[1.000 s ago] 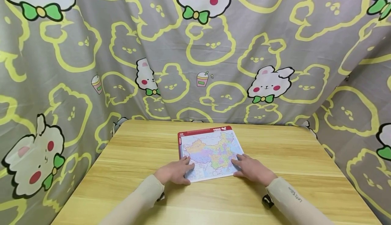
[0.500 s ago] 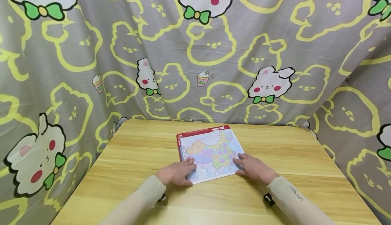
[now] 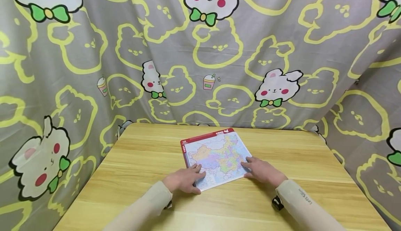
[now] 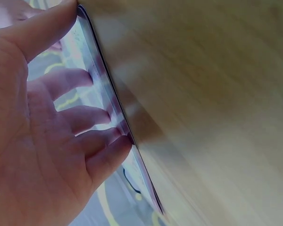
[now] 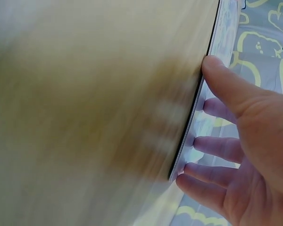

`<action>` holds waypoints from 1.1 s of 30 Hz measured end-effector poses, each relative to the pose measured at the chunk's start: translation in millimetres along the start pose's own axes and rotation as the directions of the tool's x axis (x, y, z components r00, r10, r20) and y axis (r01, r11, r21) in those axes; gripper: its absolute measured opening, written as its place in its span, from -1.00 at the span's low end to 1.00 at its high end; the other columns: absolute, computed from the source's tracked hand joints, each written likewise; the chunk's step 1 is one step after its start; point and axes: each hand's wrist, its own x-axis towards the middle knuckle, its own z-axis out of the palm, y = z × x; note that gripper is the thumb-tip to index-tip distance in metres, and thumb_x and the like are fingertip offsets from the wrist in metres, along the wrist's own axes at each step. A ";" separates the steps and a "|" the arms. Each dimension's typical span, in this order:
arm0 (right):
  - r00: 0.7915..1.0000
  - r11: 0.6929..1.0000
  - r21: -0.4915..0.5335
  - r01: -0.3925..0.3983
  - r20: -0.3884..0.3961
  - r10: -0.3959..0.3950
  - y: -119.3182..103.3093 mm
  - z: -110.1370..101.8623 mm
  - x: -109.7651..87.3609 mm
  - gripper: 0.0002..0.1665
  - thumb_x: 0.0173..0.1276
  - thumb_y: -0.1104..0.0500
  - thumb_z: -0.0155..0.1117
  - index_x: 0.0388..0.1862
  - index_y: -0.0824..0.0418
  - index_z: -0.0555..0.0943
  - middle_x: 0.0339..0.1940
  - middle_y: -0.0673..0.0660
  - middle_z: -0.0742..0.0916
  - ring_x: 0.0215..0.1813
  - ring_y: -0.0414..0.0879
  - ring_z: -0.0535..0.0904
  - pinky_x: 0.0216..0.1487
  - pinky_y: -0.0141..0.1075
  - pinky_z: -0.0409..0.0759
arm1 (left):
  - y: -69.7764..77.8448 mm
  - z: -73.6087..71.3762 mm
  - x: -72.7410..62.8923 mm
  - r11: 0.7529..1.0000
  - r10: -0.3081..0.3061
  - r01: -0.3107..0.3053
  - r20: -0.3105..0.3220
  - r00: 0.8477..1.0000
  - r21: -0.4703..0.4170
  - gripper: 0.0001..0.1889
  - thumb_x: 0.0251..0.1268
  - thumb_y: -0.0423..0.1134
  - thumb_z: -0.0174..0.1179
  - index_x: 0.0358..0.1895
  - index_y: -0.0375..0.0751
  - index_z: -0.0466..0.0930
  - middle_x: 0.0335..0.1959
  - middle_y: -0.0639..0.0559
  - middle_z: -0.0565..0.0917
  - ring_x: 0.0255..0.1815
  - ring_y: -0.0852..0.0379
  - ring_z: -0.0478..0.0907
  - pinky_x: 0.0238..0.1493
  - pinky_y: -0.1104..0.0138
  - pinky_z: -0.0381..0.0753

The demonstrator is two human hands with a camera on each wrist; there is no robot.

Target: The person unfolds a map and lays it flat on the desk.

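A thin rectangular map sheet (image 3: 219,158) with a red border along its far edge lies slightly turned on the wooden table (image 3: 141,147). My left hand (image 3: 185,180) rests at its near left corner, fingers spread on the printed face. On the opposite side, my right hand (image 3: 264,170) touches the right edge near the closer corner. In the left wrist view, the left fingertips (image 4: 125,143) press on the map's surface and the thumb lies at its edge. Fingers (image 5: 219,148) of the right hand also touch the face, with the thumb at the rim, in the right wrist view.
A grey curtain (image 3: 225,98) with yellow outlines and white rabbit faces hangs behind the table and along both sides. Both forearms wear pale sleeves (image 3: 147,203), and a dark band (image 3: 277,203) shows below the right cuff.
The map has turned a little counterclockwise under both hands. Its near left corner and the left hand moved right and closer; the right hand shifted slightly right. The head view shifted slightly.
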 end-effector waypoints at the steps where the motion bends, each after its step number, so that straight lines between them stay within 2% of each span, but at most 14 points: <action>1: 1.000 1.000 -0.004 0.001 0.000 -0.001 0.8 0.0 -0.3 -0.40 0.33 -0.05 0.23 0.22 0.31 0.51 0.20 0.46 0.49 0.19 0.35 0.41 0.11 0.13 0.43 | 0.7 0.2 0.1 1.000 0.002 -0.002 0.002 1.000 0.003 -0.24 0.19 0.20 0.18 0.43 0.02 0.24 0.48 -0.12 0.10 0.47 -0.08 0.01 0.32 0.14 0.22; 10: 1.000 1.000 0.013 -0.010 -0.006 0.010 6.8 0.1 -2.5 -0.42 0.35 -0.01 0.21 0.23 0.31 0.50 0.21 0.46 0.48 0.20 0.36 0.41 0.10 0.13 0.43 | 4.9 5.1 2.6 0.998 0.016 -0.016 0.007 1.000 0.055 -0.25 0.20 0.26 0.12 0.44 0.10 0.21 0.48 -0.11 0.09 0.46 -0.10 0.03 0.29 0.13 0.28; 23: 1.000 0.999 0.026 -0.024 -0.005 0.025 14.4 0.7 0.6 -0.46 0.39 0.04 0.18 0.25 0.29 0.48 0.24 0.45 0.46 0.22 0.35 0.39 0.15 0.14 0.39 | 14.6 2.4 2.0 0.995 0.035 -0.036 0.016 0.999 0.092 -0.26 0.24 0.29 0.05 0.46 0.14 0.17 0.49 -0.04 0.08 0.47 -0.08 0.02 0.30 0.13 0.27; 33: 1.000 1.000 0.018 0.010 -0.015 -0.010 22.5 1.4 3.5 -0.48 0.39 0.06 0.18 0.24 0.31 0.49 0.22 0.46 0.47 0.21 0.37 0.39 0.16 0.13 0.38 | 18.2 4.0 4.2 0.990 0.057 -0.059 0.018 0.998 0.127 -0.27 0.25 0.32 0.00 0.46 0.18 0.15 0.48 -0.03 0.09 0.46 -0.07 0.04 0.31 0.18 0.24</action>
